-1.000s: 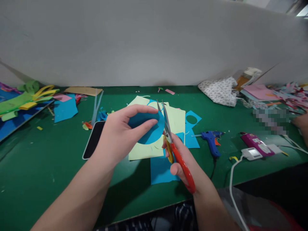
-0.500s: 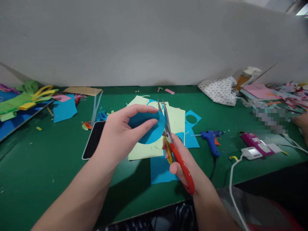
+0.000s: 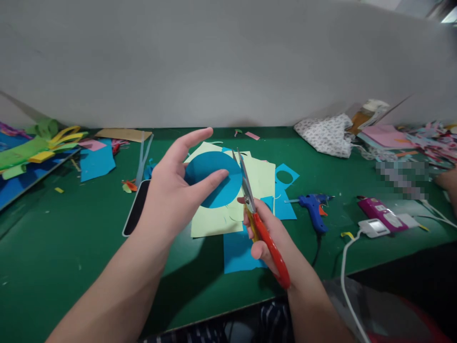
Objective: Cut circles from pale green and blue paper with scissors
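Observation:
My left hand (image 3: 178,190) holds a round blue paper disc (image 3: 217,183), its thumb lying across the top and the index finger lifted off; the other fingers are hidden behind the disc. In my right hand (image 3: 266,228) is a pair of scissors (image 3: 266,233) with red and yellow handles. The blades point up and away, slightly parted, beside the disc's right edge. Below both hands, pale green paper sheets (image 3: 260,176) lie in a pile with a blue sheet (image 3: 241,255) sticking out at the front.
A phone (image 3: 137,209) lies under my left wrist. Right of the pile are a blue scrap with a round hole (image 3: 285,176), a blue glue gun (image 3: 316,209) and a purple power bank (image 3: 382,214) with a white cable. Coloured scraps (image 3: 46,147) crowd the left; another person's hand (image 3: 446,183) shows far right.
My left index finger has lifted off the disc and stretched upward. The disc has shifted slightly left, and the scissor blades have closed a little.

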The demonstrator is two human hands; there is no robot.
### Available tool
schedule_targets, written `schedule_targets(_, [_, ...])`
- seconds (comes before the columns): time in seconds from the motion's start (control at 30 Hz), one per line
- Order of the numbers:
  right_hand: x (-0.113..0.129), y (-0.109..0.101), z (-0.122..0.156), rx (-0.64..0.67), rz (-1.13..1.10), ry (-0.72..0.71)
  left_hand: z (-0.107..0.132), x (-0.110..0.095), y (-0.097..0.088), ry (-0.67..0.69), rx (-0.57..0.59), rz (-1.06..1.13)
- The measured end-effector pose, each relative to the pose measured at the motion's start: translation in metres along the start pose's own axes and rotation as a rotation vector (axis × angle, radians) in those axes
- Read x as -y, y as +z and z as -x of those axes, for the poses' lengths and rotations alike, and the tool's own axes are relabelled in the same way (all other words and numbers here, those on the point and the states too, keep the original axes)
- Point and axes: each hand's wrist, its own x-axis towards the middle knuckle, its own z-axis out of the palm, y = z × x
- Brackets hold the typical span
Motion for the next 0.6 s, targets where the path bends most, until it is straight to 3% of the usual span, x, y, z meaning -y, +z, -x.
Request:
schedule_targets(0.33, [0.0,0.002,-0.001,-0.045,-0.01,0.018,-0.002,0.002,0.0,-0.018,0.022,0.046])
schedule_targets(0.6, [0.003,0.002,-0.001,-0.048,-0.023,0.016,-0.001,-0.01,-0.002,-0.149,0.022,0.048])
